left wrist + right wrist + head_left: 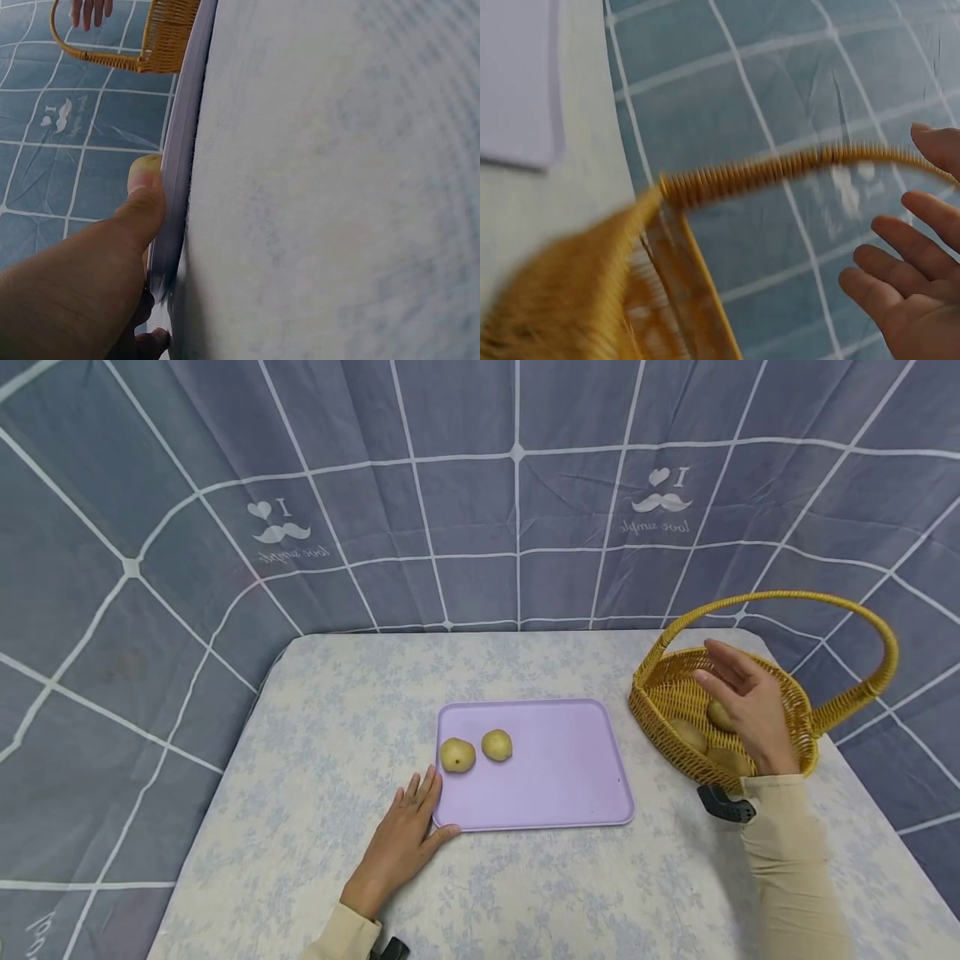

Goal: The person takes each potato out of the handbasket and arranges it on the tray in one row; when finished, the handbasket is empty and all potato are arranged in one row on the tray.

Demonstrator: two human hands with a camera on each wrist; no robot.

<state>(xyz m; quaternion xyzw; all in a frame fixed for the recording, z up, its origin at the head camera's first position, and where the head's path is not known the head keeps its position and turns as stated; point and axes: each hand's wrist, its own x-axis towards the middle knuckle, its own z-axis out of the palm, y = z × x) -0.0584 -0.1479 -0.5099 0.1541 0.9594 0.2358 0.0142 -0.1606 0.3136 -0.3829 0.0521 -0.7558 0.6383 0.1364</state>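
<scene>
A purple tray (555,768) lies on the table with two yellow-green, potato-like round items (457,755) (497,745) near its left side. My left hand (405,839) touches the tray's lower left corner, fingers straight along the left edge and thumb at the front rim; the left wrist view shows the thumb against the rim (184,150). My right hand (750,710) hovers over the wicker basket (663,747), fingers parted and holding nothing. Several similar round items (688,735) lie inside the basket, partly hidden by the hand. In the right wrist view, the right hand (922,277) is beside the basket handle (780,166).
The basket's tall arched handle (795,596) rises above its right part. A patterned cloth (337,693) covers the table. Blue-grey curtains with white lines (480,510) hang behind and at both sides.
</scene>
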